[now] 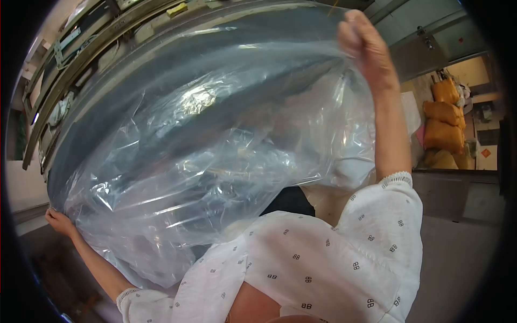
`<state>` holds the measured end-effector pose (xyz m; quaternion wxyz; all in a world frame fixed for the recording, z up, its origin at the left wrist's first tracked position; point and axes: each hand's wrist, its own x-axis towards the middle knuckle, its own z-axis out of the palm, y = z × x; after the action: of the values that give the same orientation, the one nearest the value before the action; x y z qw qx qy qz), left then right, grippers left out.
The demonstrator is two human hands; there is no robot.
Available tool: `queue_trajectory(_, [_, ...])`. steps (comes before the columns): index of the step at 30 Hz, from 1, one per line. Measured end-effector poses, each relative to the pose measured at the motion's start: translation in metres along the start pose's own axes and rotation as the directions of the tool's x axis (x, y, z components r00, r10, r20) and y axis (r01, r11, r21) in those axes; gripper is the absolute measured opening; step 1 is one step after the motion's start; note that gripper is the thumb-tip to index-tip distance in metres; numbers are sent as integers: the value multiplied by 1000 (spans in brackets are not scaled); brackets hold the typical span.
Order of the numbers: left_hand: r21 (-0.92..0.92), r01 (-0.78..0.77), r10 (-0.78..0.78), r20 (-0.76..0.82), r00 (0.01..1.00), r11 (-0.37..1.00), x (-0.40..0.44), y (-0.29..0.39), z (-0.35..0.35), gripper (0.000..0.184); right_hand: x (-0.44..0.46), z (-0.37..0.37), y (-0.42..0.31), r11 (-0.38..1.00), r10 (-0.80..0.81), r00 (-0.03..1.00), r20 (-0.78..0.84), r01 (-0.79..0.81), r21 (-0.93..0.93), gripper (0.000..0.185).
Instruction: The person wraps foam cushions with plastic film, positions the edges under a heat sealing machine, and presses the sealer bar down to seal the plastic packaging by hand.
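A large sheet of clear plastic film (215, 145) is stretched between my hands, wrinkled and shiny across its middle. My left hand (60, 222) is closed on its edge at the far left. At the upper right my right hand (366, 51) is raised, its fingers in a fist round the film's other end. Dark grey material (97, 129) shows through and behind the plastic. The lower folds of the film hang against my white patterned shirt (296, 258).
Long metal rails (81, 70) run along the upper left, with a small yellow object (176, 9) on them. Stuffed orange sacks (444, 126) are stacked at the right beyond a doorway. A metal door with a latch (425, 37) stands at the upper right.
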<state>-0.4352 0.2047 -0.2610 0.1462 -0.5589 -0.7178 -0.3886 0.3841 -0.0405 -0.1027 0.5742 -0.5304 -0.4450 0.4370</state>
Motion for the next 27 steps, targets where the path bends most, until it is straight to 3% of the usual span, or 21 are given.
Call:
queue_trajectory(1, [1, 4, -4, 13, 1000, 1000, -2, -2, 0, 31, -8, -14, -15, 987, 159, 986, 57, -159, -12, 16])
queue_trajectory(3, [-4, -11, 11, 33, 999, 1000, 4, -1, 0, 33, -15, -25, -3, 905, 322, 946, 18, -302, -301, 18])
queue_trajectory(5, [1, -68, 68, -25, 997, 998, 9, -4, 1, 32, -1, -42, 50, 586, 269, 954, -130, -269, -764, 17])
queue_trajectory(6, [9, -87, 87, -55, 995, 996, 6, -8, 0, 32, 6, -40, 65, 623, 205, 969, -137, -237, -745, 18])
queue_trajectory(8, [-210, 20, -33, -59, 998, 978, 15, -38, 4, 29, 15, -26, 89, 697, 70, 984, -161, -164, -698, 19])
queue_trajectory(9, [-319, 62, -84, -54, 995, 946, 27, -54, 4, 28, 15, -18, 95, 665, -13, 981, -194, -136, -735, 20])
queue_trajectory(11, [-575, 198, -252, -15, 968, 794, 51, -81, -23, 27, 18, -2, 103, 588, -182, 954, -237, -88, -804, 23])
queue_trajectory(12, [-680, 255, -328, 23, 945, 688, 58, -90, -44, 26, 19, 4, 104, 596, -149, 955, -255, -119, -794, 24])
queue_trajectory(15, [-717, 371, -318, 216, 923, 591, 59, -73, -128, 34, 21, 13, 102, 564, -145, 967, -208, -92, -821, 26])
queue_trajectory(18, [-663, 437, -270, 344, 899, 608, 49, -74, -187, 34, 30, 7, 104, 559, -109, 982, -155, -69, -826, 23])
queue_trajectory(20, [-679, 527, -289, 442, 849, 511, 46, -97, -213, 35, 35, 0, 104, 598, -120, 986, -119, -24, -801, 22])
queue_trajectory(21, [-679, 573, -297, 491, 819, 459, 42, -108, -221, 35, 38, -4, 104, 616, -123, 987, -99, -2, -788, 21])
queue_trajectory(23, [-672, 585, -199, 564, 802, 454, 37, -138, -220, 40, 56, -19, 103, 616, 40, 998, 56, 19, -788, 21])
queue_trajectory(25, [-635, 609, -256, 562, 786, 475, 37, -162, -204, 40, 72, -28, 96, 642, 192, 953, 233, 58, -765, 21])
queue_trajectory(27, [-528, 628, -362, 525, 770, 571, 25, -107, -189, 42, 83, -32, 67, 713, 20, 977, 211, 134, -688, 19])
